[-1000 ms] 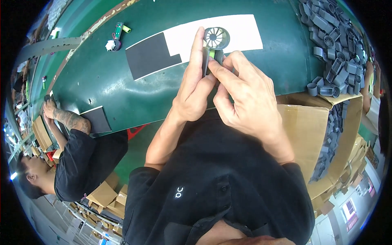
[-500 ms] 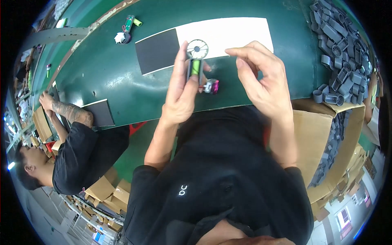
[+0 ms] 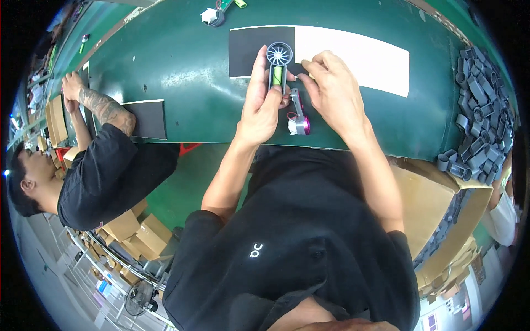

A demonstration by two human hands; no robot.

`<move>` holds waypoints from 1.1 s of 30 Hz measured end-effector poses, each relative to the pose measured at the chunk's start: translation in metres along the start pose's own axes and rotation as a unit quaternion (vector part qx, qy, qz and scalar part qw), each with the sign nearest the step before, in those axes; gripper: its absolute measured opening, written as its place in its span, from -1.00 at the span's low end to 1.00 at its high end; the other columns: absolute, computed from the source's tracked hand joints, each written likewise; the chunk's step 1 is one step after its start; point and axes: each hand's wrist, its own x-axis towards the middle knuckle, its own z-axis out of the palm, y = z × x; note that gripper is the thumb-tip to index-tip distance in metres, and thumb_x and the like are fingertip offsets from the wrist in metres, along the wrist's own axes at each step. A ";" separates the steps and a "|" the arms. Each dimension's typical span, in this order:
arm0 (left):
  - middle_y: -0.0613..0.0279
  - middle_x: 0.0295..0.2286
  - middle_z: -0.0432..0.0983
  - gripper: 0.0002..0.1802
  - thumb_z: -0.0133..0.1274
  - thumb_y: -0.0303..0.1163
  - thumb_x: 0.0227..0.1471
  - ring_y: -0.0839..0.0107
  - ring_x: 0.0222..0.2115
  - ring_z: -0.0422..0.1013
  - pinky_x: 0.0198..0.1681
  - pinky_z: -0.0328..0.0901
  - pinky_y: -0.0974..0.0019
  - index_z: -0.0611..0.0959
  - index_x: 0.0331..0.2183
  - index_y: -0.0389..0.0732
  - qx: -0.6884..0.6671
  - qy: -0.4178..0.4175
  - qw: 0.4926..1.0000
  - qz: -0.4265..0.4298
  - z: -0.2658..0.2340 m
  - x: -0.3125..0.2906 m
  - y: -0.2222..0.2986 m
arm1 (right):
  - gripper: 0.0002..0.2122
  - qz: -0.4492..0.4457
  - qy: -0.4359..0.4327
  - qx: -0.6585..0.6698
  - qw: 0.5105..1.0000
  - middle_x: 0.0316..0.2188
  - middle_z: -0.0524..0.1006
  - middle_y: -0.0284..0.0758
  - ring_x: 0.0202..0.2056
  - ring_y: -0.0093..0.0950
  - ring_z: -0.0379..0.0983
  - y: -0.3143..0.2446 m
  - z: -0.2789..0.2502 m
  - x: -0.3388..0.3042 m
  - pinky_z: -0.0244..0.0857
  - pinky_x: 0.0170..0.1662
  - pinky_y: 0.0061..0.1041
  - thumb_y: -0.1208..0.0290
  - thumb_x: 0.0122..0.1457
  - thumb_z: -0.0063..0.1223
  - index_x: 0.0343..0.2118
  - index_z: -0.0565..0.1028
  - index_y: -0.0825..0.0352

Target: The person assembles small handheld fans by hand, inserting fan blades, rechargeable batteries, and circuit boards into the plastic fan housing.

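Note:
My left hand is closed around a grey plastic housing with a round spoked grille at its far end. Inside the housing's open channel lies a green cylindrical battery, and my left thumb presses at its near end. Beside it, just right of my left fingers, hangs a small motor assembly with a magenta ring, a white part and a red wire. My right hand has thumb and forefinger pinched together by the housing's right side. A tiny pale tip shows at the pinch, too small to name.
A black-and-white sheet lies on the green table behind my hands. Another motor assembly sits far left. Grey housings are heaped at right, above a cardboard box. A co-worker works at left.
My right hand has come in from the right to the housing, its fingers now pinched. The grille now faces up more squarely, and the motor assembly hangs lower. The whole view has shifted.

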 end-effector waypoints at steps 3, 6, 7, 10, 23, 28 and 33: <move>0.16 -0.07 0.42 -0.16 -0.29 -0.65 0.24 0.58 -0.35 0.31 -0.25 0.34 0.48 -0.19 0.44 -0.12 0.022 0.030 0.999 -0.004 -0.002 0.002 -0.003 | -0.82 0.015 0.006 0.050 0.999 -0.32 0.51 -0.22 -0.22 -0.22 0.52 0.005 0.001 0.003 0.44 -0.15 -0.28 0.55 0.04 0.28 -0.26 0.60 0.42; 0.16 -0.07 0.42 -0.15 -0.30 -0.67 0.23 0.59 -0.35 0.31 -0.25 0.34 0.48 -0.21 0.44 -0.15 0.027 0.056 0.998 -0.005 0.005 0.004 -0.002 | -0.82 0.045 -0.017 0.082 0.995 -0.35 0.52 -0.22 -0.24 -0.22 0.53 0.005 0.000 0.007 0.44 -0.15 -0.30 0.55 0.02 0.30 -0.29 0.60 0.41; 0.15 -0.07 0.42 -0.14 -0.32 -0.68 0.21 0.58 -0.35 0.31 -0.25 0.35 0.48 -0.22 0.43 -0.17 0.044 0.057 0.997 0.008 0.007 0.005 -0.003 | -0.82 0.053 -0.016 0.091 0.994 -0.36 0.52 -0.22 -0.25 -0.22 0.53 0.006 0.000 0.007 0.44 -0.15 -0.30 0.54 0.02 0.30 -0.29 0.60 0.41; 0.13 -0.05 0.46 -0.19 -0.30 -0.64 0.26 0.63 -0.36 0.30 -0.27 0.31 0.51 -0.14 0.44 -0.10 0.066 0.075 0.995 0.016 0.011 0.005 -0.005 | -0.82 0.053 -0.017 0.090 0.994 -0.36 0.54 -0.25 -0.33 -0.31 0.53 0.008 -0.001 0.008 0.43 -0.24 -0.37 0.56 0.03 0.32 -0.28 0.61 0.39; 0.13 -0.06 0.46 -0.18 -0.30 -0.65 0.26 0.62 -0.38 0.29 -0.30 0.30 0.50 -0.14 0.44 -0.09 0.092 0.100 0.990 0.028 0.018 0.005 -0.010 | -0.88 0.151 0.004 0.243 0.958 -0.42 0.57 -0.31 -0.47 -0.52 0.52 0.006 -0.007 -0.005 0.41 -0.35 -0.53 0.57 0.08 0.28 -0.30 0.60 0.40; 0.14 -0.05 0.44 -0.17 -0.29 -0.64 0.26 0.60 -0.37 0.29 -0.28 0.30 0.49 -0.16 0.44 -0.08 0.115 0.081 0.990 0.032 0.015 0.003 -0.011 | -0.90 0.232 -0.019 0.330 0.915 -0.52 0.54 -0.48 -0.50 -0.77 0.28 -0.004 -0.050 -0.004 0.23 -0.42 -0.70 0.54 0.12 0.31 -0.33 0.62 0.41; 0.18 -0.02 0.40 -0.15 -0.27 -0.63 0.25 0.60 -0.32 0.29 -0.22 0.30 0.49 -0.18 0.45 -0.09 0.132 0.017 0.988 0.077 0.031 -0.004 0.004 | -0.92 0.199 -0.105 0.335 0.915 -0.52 0.56 -0.41 -0.49 -0.70 0.37 -0.020 -0.084 0.012 0.30 -0.40 -0.63 0.56 0.11 0.28 -0.38 0.62 0.44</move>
